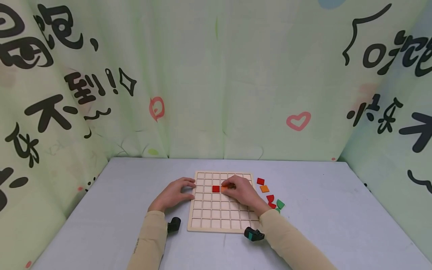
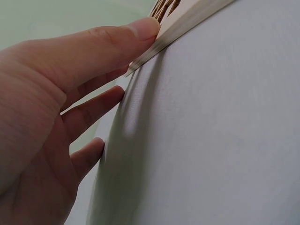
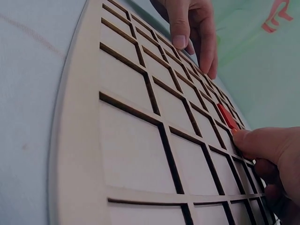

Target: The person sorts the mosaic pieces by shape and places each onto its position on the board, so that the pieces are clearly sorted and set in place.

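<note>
A wooden grid board [image 1: 216,214] lies on the table, its squares divided by raised ridges. My left hand [image 1: 174,193] rests at the board's left edge, thumb and fingers spread; in the left wrist view the thumb [image 2: 147,29] touches the wooden rim. Over the board's upper middle, my right hand [image 1: 241,191] pinches an orange tile [image 1: 224,188], mostly hidden by the fingertips. Directly left of it, a red square tile [image 1: 215,189] sits in a grid cell. The right wrist view shows the right thumb [image 3: 255,140] close beside the red tile [image 3: 227,116].
Right of the board lie loose pieces: a red tile [image 1: 260,181], an orange tile [image 1: 264,189], curved red pieces [image 1: 270,198] and green pieces [image 1: 280,204], partly behind the right forearm. A printed curtain [image 1: 256,75] encloses the white table [image 1: 320,210] at back and sides.
</note>
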`<state>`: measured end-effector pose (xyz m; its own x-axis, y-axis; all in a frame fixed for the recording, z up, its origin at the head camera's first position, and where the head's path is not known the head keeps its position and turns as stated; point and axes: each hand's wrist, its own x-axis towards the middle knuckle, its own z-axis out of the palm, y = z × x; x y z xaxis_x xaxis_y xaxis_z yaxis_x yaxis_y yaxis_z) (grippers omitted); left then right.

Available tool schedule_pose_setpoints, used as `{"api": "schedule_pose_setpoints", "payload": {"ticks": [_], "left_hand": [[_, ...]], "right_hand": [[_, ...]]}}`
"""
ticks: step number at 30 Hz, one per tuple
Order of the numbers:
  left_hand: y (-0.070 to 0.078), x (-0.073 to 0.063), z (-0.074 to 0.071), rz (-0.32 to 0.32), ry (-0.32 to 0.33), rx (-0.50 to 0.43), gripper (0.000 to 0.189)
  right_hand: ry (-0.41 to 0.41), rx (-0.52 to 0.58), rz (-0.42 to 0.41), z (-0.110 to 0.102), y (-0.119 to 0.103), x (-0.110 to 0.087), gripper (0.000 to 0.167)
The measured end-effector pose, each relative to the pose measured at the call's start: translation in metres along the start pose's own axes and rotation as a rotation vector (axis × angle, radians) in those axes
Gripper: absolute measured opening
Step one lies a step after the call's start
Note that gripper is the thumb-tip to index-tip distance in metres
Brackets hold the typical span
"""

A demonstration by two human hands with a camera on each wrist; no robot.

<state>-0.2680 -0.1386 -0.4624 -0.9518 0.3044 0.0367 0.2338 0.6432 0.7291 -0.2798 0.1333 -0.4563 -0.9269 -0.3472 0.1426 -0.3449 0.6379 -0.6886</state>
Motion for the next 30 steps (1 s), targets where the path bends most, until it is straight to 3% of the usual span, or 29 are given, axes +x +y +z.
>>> {"api": "schedule_pose_setpoints", "payload": {"ticks": [30], "left_hand": [[-0.0013,0.0005,0.0003,0.007,-0.001,0.000,0.035]], "right_hand": [[0.013,-0.012,0.058,0.0014,0.0010,0.0001,0.020]]}}
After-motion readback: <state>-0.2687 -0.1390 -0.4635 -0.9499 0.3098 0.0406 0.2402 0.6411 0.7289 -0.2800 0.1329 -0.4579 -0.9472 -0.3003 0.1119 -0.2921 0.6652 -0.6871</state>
